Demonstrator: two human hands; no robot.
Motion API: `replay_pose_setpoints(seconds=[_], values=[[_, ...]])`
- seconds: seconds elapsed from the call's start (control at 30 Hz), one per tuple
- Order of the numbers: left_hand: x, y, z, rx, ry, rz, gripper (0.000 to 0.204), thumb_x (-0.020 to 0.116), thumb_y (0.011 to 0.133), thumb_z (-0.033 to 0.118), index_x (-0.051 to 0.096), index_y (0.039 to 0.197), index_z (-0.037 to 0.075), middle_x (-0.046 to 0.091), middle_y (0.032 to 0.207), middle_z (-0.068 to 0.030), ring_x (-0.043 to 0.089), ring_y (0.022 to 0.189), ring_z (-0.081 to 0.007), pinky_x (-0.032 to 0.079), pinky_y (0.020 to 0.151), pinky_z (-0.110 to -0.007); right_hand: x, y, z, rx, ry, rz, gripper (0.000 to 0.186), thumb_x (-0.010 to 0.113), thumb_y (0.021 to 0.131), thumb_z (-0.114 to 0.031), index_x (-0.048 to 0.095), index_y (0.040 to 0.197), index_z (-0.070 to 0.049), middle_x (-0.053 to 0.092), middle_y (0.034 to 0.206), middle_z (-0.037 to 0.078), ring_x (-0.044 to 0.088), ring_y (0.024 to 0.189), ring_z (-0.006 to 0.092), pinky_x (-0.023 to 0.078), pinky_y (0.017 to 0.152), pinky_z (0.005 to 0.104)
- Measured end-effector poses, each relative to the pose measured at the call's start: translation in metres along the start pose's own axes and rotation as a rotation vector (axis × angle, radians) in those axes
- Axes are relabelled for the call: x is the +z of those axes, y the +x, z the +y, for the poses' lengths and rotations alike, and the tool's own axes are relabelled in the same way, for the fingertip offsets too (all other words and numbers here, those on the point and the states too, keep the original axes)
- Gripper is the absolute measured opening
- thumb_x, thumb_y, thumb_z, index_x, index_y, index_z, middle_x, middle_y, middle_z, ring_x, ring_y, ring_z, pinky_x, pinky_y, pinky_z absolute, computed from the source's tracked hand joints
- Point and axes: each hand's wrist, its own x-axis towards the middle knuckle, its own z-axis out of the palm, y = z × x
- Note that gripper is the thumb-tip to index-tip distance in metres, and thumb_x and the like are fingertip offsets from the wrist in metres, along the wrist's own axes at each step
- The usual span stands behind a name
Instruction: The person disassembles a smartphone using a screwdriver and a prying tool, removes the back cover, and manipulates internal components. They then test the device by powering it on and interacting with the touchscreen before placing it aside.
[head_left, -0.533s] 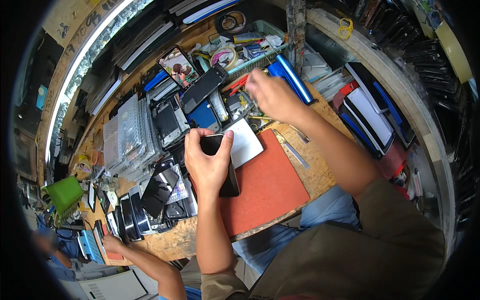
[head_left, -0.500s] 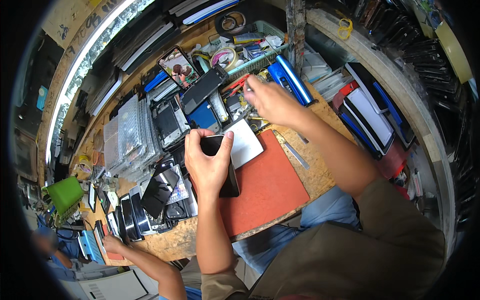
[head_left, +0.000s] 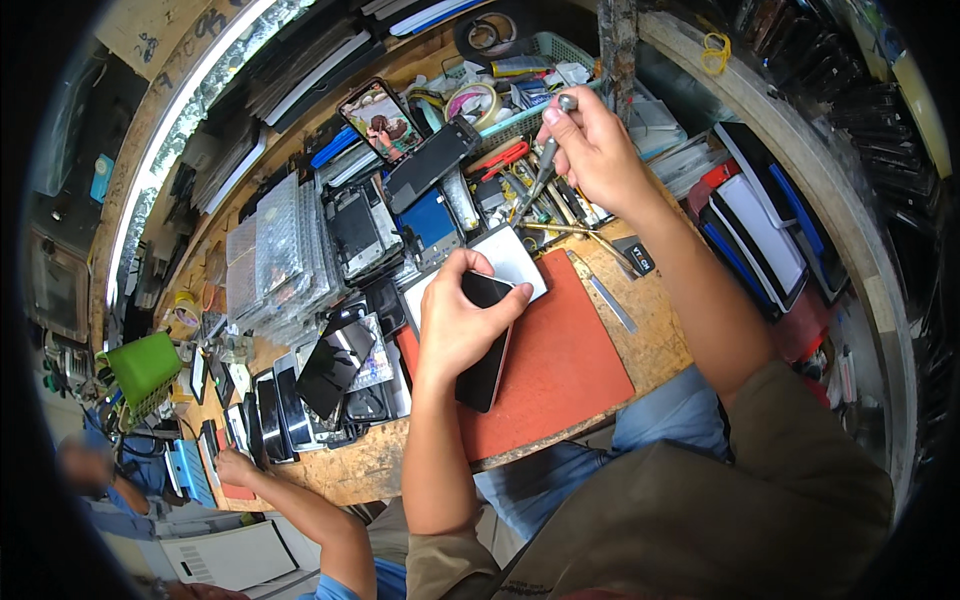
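My left hand (head_left: 448,325) is closed around a black smartphone (head_left: 484,378), thumb along its upper edge. It holds the phone over a red mat (head_left: 570,365) and the corner of a white flat slab (head_left: 512,256). Higher up and to the right, my right hand (head_left: 600,155) grips a slim metal screwdriver (head_left: 546,168) between thumb and fingers. The screwdriver slants down toward a cluster of small hand tools (head_left: 568,205). Beside these tools lies a red-handled tool (head_left: 505,158).
Phone parts and a stack of clear plastic trays (head_left: 285,250) crowd the left. A metal blade (head_left: 613,305) lies right of the mat. Behind is a green basket (head_left: 570,50) of supplies. At lower left, another person's hand (head_left: 235,466) works on the same bench (head_left: 350,474).
My right hand has risen from the tools, and a screwdriver now shows in it. The phone stays in my left hand. The whole view has shifted slightly.
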Motion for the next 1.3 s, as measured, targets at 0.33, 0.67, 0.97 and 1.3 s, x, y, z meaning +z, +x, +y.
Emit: replay_pose_setpoints(seconds=[0.33, 0.67, 0.97, 1.3], values=[[0.010, 0.000, 0.006, -0.001, 0.173, 0.004, 0.048, 0.091, 0.067, 0.032, 0.057, 0.086, 0.004, 0.066, 0.070, -0.0108, 0.064, 0.064, -0.0231, 0.054, 0.066, -0.039, -0.002, -0.002, 0.001, 0.119, 0.086, -0.379, 0.021, 0.068, 0.104, -0.009, 0.060, 0.119, 0.002, 0.072, 0.090, 0.011, 0.072, 0.069, 0.0160, 0.059, 0.059, 0.0258], [0.010, 0.001, 0.007, 0.100, 0.133, -0.028, 0.052, 0.092, 0.065, 0.032, 0.054, 0.087, 0.005, 0.063, 0.071, -0.0092, 0.059, 0.064, -0.0189, 0.052, 0.065, -0.036, 0.013, -0.010, 0.004, 0.204, 0.138, -0.462, 0.022, 0.070, 0.103, -0.010, 0.063, 0.118, 0.004, 0.071, 0.095, 0.011, 0.071, 0.072, 0.0146, 0.059, 0.061, 0.0261], [0.010, 0.000, 0.006, 0.081, 0.121, -0.028, 0.050, 0.092, 0.065, 0.031, 0.054, 0.087, 0.006, 0.062, 0.069, -0.0077, 0.059, 0.062, -0.0177, 0.051, 0.061, -0.035, 0.014, -0.011, -0.001, 0.195, 0.128, -0.463, 0.021, 0.071, 0.102, -0.011, 0.063, 0.116, 0.004, 0.072, 0.091, 0.012, 0.072, 0.072, 0.0151, 0.060, 0.061, 0.0265], [0.010, 0.000, 0.006, 0.084, 0.149, -0.024, 0.052, 0.092, 0.065, 0.031, 0.055, 0.091, 0.006, 0.063, 0.071, -0.0085, 0.060, 0.063, -0.0193, 0.052, 0.064, -0.036, 0.002, -0.006, 0.007, 0.122, 0.174, -0.555, 0.025, 0.070, 0.104, -0.019, 0.068, 0.116, 0.003, 0.074, 0.094, 0.011, 0.071, 0.076, 0.0142, 0.055, 0.068, 0.0274]])
